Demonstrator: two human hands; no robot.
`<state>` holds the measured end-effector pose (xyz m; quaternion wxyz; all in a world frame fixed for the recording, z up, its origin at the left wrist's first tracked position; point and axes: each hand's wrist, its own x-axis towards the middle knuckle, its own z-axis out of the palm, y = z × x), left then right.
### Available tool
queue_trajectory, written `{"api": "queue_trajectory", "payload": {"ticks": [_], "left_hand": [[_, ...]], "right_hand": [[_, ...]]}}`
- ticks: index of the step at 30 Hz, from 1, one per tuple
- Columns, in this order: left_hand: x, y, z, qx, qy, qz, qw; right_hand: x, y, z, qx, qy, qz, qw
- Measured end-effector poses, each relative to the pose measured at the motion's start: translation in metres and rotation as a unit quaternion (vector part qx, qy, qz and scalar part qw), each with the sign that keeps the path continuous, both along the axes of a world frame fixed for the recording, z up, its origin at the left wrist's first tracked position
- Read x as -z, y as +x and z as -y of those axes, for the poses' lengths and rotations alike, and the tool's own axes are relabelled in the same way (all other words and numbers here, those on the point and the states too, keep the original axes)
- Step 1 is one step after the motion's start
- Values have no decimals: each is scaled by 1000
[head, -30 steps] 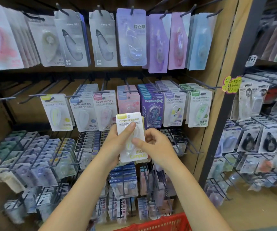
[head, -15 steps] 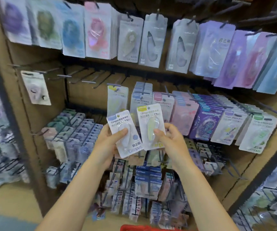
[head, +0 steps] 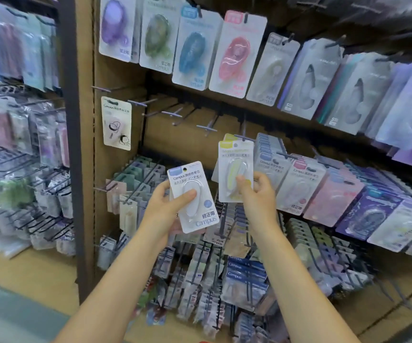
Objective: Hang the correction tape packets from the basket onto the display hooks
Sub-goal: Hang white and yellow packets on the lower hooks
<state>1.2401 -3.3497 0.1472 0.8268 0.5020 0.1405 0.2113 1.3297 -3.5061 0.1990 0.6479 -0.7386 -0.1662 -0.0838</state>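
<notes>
Right hand [head: 257, 191] grip pinches yellow-topped correction tape packet [head: 236, 169], long axis upright, punched hole just below metal hook tip [head: 243, 139]. Left hand [head: 169, 206] holds blue-topped white packet [head: 192, 196], lower, farther from hook.

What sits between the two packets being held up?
Nothing held: in the head view a gap separates the blue-tab packet from the yellow-tab packet, showing only the brown display board and hanging stock behind.
</notes>
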Motion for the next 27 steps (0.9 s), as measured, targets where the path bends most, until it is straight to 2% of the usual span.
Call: {"api": "queue_trajectory", "payload": {"ticks": [7, 10, 14, 17, 20, 24, 27], "left_hand": [[7, 0, -7, 43, -15, 24, 999], [5, 1, -5, 49, -8, 32, 998], [1, 4, -3, 50, 7, 35, 998], [1, 5, -2, 43, 11, 36, 998], [1, 8, 2, 47, 7, 39, 998], [-4, 14, 21, 65, 44, 57, 995], [-8, 15, 40, 99, 102, 65, 988]], "right_hand": [[4, -6, -4, 47, 0, 27, 999], [1, 2, -8, 56, -12, 9, 998], [-5, 17, -12, 83, -70, -9, 994], [-5, 2, -3, 106, -172, 84, 976], [-2, -21, 10, 83, -152, 158, 972], [3, -32, 21, -47, -115, 49, 991], [1, -33, 35, -52, -71, -6, 996]]}}
